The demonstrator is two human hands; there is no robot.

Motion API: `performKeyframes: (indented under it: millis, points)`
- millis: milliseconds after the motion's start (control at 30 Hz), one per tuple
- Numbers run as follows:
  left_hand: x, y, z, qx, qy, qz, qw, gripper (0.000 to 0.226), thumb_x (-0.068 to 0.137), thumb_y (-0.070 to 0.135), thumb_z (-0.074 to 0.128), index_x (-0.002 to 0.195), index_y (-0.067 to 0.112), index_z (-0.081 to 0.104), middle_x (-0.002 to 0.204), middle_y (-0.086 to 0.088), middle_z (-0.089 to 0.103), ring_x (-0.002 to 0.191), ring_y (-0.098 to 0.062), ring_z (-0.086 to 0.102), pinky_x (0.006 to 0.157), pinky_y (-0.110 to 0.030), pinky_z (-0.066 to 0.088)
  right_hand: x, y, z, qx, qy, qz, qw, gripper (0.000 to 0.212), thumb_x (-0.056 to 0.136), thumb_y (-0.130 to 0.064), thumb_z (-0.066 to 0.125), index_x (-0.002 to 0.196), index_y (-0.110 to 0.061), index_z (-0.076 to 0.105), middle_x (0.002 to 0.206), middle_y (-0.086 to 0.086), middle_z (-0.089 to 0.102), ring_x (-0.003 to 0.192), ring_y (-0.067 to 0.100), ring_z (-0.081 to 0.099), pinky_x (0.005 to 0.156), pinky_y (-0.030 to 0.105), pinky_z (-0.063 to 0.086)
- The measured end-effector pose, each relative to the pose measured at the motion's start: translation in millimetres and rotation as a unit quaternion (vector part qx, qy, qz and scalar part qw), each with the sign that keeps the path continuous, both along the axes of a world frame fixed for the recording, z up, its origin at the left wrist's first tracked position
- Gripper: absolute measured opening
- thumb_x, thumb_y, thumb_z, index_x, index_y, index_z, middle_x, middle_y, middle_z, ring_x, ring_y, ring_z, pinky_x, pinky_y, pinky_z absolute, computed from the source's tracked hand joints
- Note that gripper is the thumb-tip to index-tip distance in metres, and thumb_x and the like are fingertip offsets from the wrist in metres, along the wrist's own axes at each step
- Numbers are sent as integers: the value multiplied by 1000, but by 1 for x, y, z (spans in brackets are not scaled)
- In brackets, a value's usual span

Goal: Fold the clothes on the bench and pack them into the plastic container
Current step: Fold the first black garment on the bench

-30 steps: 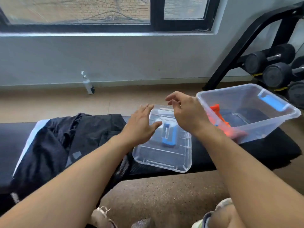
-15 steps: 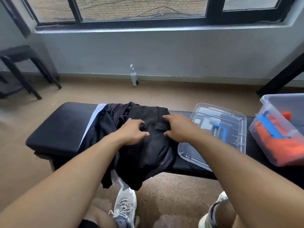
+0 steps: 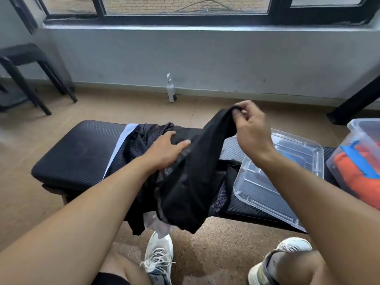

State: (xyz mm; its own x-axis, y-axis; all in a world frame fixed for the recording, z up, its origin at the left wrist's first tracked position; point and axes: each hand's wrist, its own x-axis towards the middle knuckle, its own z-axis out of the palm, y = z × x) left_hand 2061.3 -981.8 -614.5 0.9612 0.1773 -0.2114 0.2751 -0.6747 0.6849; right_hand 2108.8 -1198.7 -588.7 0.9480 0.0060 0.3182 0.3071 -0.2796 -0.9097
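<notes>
Right now the right hand (image 3: 249, 130) pinches an edge of a black garment (image 3: 191, 182) between thumb and curled fingers and holds it lifted above the counter (image 3: 78, 153), while the left hand (image 3: 166, 151) lies on the dark pile with its fingers fairly straight, pressing rather than gripping. The garment hangs from that single pinch down past the counter's near edge, its lower end close to the floor just above a white shoe (image 3: 158, 258). Under the left hand sits a mesh piece (image 3: 144, 136) with a pale strip (image 3: 123, 140) beside it (whether that is a second garment or part of the same one I cannot tell).

The main risk, I judge, is the single-point hold: slippery fabric could slide out of the pinch and drop to the floor, or the hanging end could drag on it. If the two dark pieces are tangled, pulling higher may haul the whole pile off the counter, since the left hand only presses. The clear lid (image 3: 277, 177) lies just beside the hanging cloth on the counter, overhanging its near edge; a swinging fold could catch it and tip it off. The plastic container (image 3: 357, 140) stands at the far right with orange clothing (image 3: 349, 171) already inside, so this garment must be folded flat first or it may bunch up on top.
</notes>
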Motion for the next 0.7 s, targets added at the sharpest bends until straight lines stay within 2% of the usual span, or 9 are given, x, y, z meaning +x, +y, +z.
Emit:
performKeyframes:
  millis: [67, 167, 267, 367, 433, 500, 533, 633, 700]
  points:
    - [-2, -2, 2, -5, -29, -9, 1000, 78, 79, 80, 49, 138, 29, 56, 143, 8, 57, 131, -13, 52, 113, -37, 38, -1, -4, 7, 116, 24, -10, 993, 18, 98, -23, 51, 84, -28, 61, 80, -3, 65, 75, 16, 59, 74, 57, 57]
    - [-11, -12, 13, -57, -82, -64, 993, 53, 84, 78, 48, 111, 38, 71, 114, 21, 70, 110, 2, 62, 103, -32, 44, -5, -9, 6, 125, 65, 28, 990, 23, 99, -23, 50, 82, -32, 63, 81, -3, 66, 77, 18, 58, 74, 59, 55]
    - [-23, -26, 26, -153, -84, -149, 973, 49, 87, 70, 57, 107, 28, 73, 107, 12, 75, 105, -5, 68, 100, -35, 50, -10, -9, 8, 116, 65, 72, 988, 24, 102, -19, 50, 85, -29, 63, 87, 2, 68, 80, 19, 60, 72, 49, 53]
    - [-28, -40, 29, -144, -148, -156, 966, 25, 87, 40, 75, 96, 16, 72, 90, -1, 75, 84, -8, 69, 87, -42, 57, -17, -4, 17, 102, 70, 142, 982, 17, 101, -15, 56, 89, -23, 66, 84, -2, 71, 78, 14, 62, 71, 32, 50]
    - [-30, -44, 32, -179, -193, -131, 956, 15, 94, 29, 67, 98, 15, 70, 91, -1, 74, 85, -11, 68, 89, -45, 56, -22, -2, 23, 88, 100, 200, 971, 11, 94, -30, 65, 90, -22, 71, 86, 0, 72, 80, 16, 62, 76, 33, 49]
    - [-33, -45, 43, -225, -219, -88, 945, 19, 99, 29, 58, 104, 15, 69, 101, -4, 75, 97, -19, 70, 95, -48, 54, -24, -5, 26, 86, 142, 256, 952, 33, 84, -48, 68, 101, -20, 73, 100, 3, 75, 92, 18, 68, 87, 35, 52]
    - [-34, -44, 47, -248, -225, -71, 940, 22, 100, 31, 56, 107, 13, 67, 105, -8, 74, 101, -24, 70, 97, -53, 52, -25, -7, 26, 73, 162, 285, 942, 40, 82, -50, 70, 107, -18, 73, 108, 2, 75, 100, 18, 69, 92, 34, 53]
    - [-38, -42, 58, -367, -210, -56, 904, 28, 103, 25, 51, 116, 3, 62, 115, -24, 69, 106, -32, 68, 101, -58, 50, -29, -12, 19, -46, 180, 355, 916, 36, 79, -23, 82, 113, -19, 69, 111, -5, 76, 107, 11, 70, 90, 27, 55]
    - [-39, -40, 62, -417, -196, -23, 887, 28, 105, 22, 48, 118, 3, 64, 117, -22, 70, 112, -34, 67, 101, -52, 52, -28, -13, 13, -112, 179, 361, 908, 41, 78, -4, 82, 115, -15, 67, 113, -1, 75, 107, 14, 70, 97, 35, 54]
